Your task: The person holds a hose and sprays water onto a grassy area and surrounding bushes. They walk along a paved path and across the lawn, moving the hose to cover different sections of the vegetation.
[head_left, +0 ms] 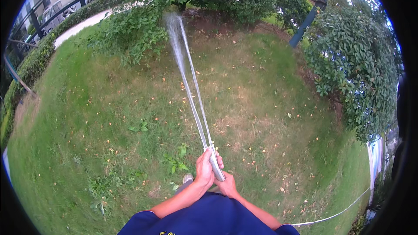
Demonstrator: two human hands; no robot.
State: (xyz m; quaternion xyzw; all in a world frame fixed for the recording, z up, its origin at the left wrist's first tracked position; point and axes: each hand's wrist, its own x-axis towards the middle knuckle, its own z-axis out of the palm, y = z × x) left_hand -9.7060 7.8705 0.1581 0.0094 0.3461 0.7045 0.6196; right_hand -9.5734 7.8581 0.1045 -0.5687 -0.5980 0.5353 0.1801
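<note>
Here, the left hand (205, 169) clasps the hose (216, 165) near its mouth. The right hand (227, 186) grips behind, likely steadying the jets (186, 82).

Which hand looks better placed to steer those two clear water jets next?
Probably the left hand: it grips the pale, tubular hose nearer where the clear water jets emerge; the right hand sits farther back.

The grey hose (215, 165) loses its lower end behind the right hand (227, 186), whose fingers are mostly tucked out of sight too. Water (174, 30) goes to a blur at the far end, only one shoe tip (187, 177) shows, and the navy shirt (209, 215) gets chopped by the bottom edge.
</note>
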